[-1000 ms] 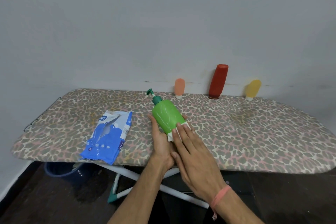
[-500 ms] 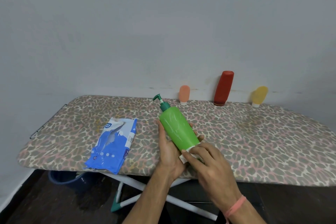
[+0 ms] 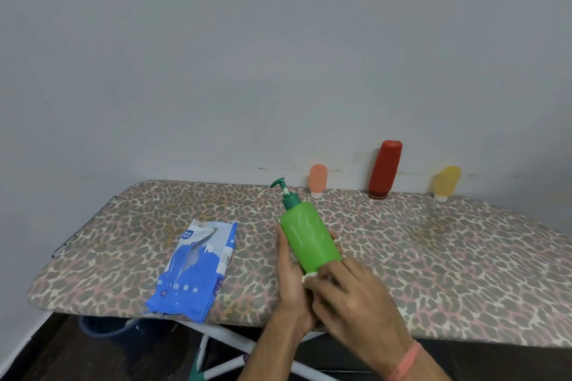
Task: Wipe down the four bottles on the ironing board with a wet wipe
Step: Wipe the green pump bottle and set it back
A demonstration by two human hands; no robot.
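A green pump bottle (image 3: 308, 237) with a dark green pump lies tilted in my left hand (image 3: 289, 275), whose fingers curl round it from below. My right hand (image 3: 349, 291) holds a white wet wipe (image 3: 308, 278) against the bottle's lower end; only a small edge of the wipe shows. Against the wall at the back of the leopard-print ironing board (image 3: 433, 250) stand an orange bottle (image 3: 318, 179), a red bottle (image 3: 384, 168) and a yellow bottle (image 3: 445, 182), all cap down.
A blue wet wipe pack (image 3: 195, 266) lies on the board left of my hands, near the front edge. The board's white legs (image 3: 216, 337) and a dark blue basin (image 3: 105, 328) show below. A grey wall rises right behind the board.
My right hand slid with the wipe down the bottle to its lower end and its fingers curled. The left hand kept hold of the green bottle.
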